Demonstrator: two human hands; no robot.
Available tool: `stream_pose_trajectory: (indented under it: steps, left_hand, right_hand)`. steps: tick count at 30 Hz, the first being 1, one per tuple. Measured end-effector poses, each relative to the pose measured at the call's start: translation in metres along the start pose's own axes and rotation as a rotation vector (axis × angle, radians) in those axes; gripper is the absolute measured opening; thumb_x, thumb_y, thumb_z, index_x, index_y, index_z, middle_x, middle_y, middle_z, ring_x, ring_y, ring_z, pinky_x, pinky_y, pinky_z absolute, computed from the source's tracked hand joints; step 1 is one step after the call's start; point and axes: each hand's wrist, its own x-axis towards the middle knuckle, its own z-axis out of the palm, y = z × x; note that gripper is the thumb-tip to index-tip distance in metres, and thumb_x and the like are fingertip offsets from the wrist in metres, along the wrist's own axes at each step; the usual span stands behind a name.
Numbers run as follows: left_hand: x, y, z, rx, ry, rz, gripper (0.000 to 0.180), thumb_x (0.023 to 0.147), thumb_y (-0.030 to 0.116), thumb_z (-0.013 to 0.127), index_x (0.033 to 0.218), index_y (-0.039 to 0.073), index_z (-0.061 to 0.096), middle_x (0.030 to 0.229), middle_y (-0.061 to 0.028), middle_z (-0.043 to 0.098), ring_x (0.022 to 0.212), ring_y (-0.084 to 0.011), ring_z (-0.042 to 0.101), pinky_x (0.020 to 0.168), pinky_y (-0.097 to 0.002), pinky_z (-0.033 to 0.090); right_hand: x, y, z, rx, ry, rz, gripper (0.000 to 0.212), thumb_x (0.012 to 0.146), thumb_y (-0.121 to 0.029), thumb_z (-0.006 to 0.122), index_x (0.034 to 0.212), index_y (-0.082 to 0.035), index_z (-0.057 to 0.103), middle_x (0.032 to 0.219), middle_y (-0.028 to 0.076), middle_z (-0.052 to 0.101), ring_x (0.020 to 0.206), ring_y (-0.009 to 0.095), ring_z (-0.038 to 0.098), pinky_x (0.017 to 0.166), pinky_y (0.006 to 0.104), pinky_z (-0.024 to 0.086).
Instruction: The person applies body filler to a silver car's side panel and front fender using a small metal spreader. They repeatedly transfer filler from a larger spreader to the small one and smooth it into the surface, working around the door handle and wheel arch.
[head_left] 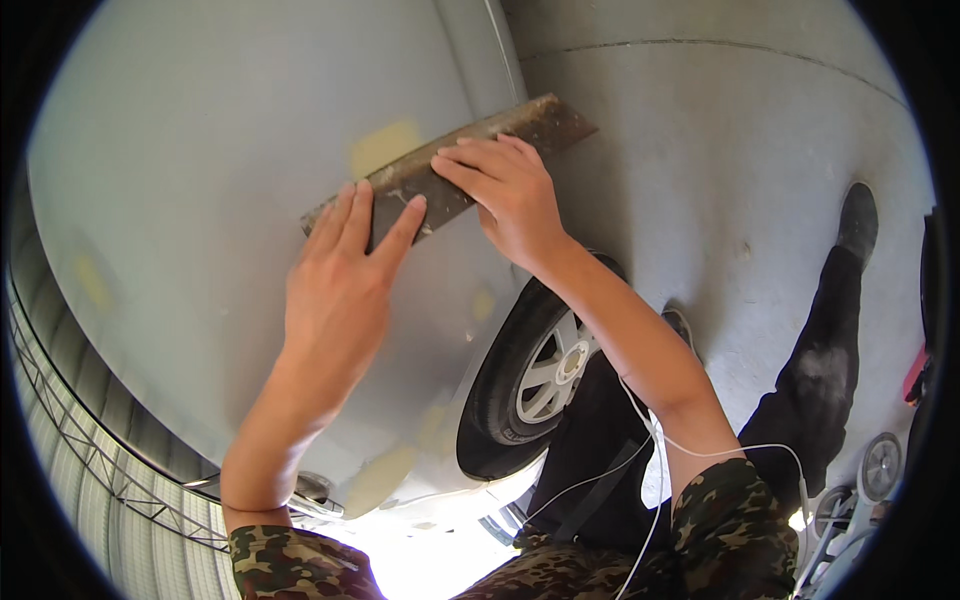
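A long, worn sanding board (405,182) with a dark, stained face lies slantwise against a grey car body panel (200,150). My left hand (340,270) grips its lower left part, fingers over the upper edge and thumb pressed on the face. Farther right, my right hand (512,190) holds it with bent fingers across the ridge. The board's right end sticks out past the panel's edge. Just above the board shows a yellow filler patch (383,146), partly covered by it. How the underside meets the panel is hidden.
Below the board is the car's wheel (540,375) with a spoked rim. More filler (380,478) marks the lower panel. My shoe (857,220) stands on the concrete floor (700,120). A white cable (740,447) hangs by my right arm. Wheeled equipment (880,465) sits lower right.
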Motion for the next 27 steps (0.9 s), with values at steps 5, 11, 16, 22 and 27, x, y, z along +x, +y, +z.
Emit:
stream_pose_trajectory:
  steps: [5, 11, 16, 22, 27]
  left_hand:
    - [0.018, -0.013, -0.002, 0.097, 0.065, 0.018, 0.057, 0.087, -0.005, 0.06, 0.141, 0.013, 0.063, 0.138, -0.0285, 0.061, 0.13, -0.0434, 0.059, 0.107, -0.0465, 0.051]
    - [0.021, -0.019, 0.001, 0.06, -0.004, -0.027, 0.06, 0.085, -0.007, 0.061, 0.142, 0.013, 0.063, 0.138, -0.0283, 0.061, 0.129, -0.0437, 0.06, 0.105, -0.0458, 0.053]
    - [0.016, -0.017, 0.008, 0.043, 0.025, -0.031, 0.064, 0.083, -0.012, 0.064, 0.141, 0.016, 0.065, 0.14, -0.0255, 0.061, 0.128, -0.042, 0.06, 0.098, -0.0467, 0.056]
    - [0.01, -0.014, 0.008, 0.061, 0.022, -0.012, 0.066, 0.081, -0.011, 0.065, 0.14, 0.017, 0.065, 0.14, -0.0261, 0.061, 0.128, -0.043, 0.061, 0.098, -0.0472, 0.056]
    - [0.001, -0.007, 0.015, 0.08, 0.013, 0.026, 0.056, 0.083, -0.002, 0.065, 0.138, 0.012, 0.066, 0.137, -0.0303, 0.061, 0.127, -0.0451, 0.061, 0.107, -0.0489, 0.052]
  right_hand:
    - [0.025, 0.009, 0.014, 0.033, 0.058, -0.048, 0.053, 0.073, 0.016, 0.065, 0.119, -0.01, 0.074, 0.118, 0.003, 0.073, 0.118, 0.026, 0.067, 0.101, 0.0471, 0.049]
    - [0.036, 0.016, 0.018, 0.113, 0.021, -0.055, 0.053, 0.072, 0.017, 0.064, 0.116, -0.01, 0.075, 0.116, 0.003, 0.073, 0.112, 0.027, 0.067, 0.099, 0.0466, 0.048]
    - [0.032, 0.015, 0.016, 0.128, -0.011, -0.035, 0.054, 0.07, 0.018, 0.063, 0.115, -0.01, 0.075, 0.115, 0.003, 0.073, 0.111, 0.027, 0.067, 0.101, 0.0466, 0.047]
    - [0.025, 0.007, 0.013, 0.112, -0.022, 0.005, 0.055, 0.07, 0.019, 0.062, 0.115, -0.01, 0.076, 0.116, 0.003, 0.073, 0.116, 0.027, 0.066, 0.103, 0.0473, 0.047]
    - [0.008, 0.0, 0.014, 0.087, -0.009, 0.029, 0.057, 0.069, 0.02, 0.063, 0.116, -0.01, 0.076, 0.117, 0.003, 0.073, 0.12, 0.026, 0.066, 0.105, 0.0478, 0.047]
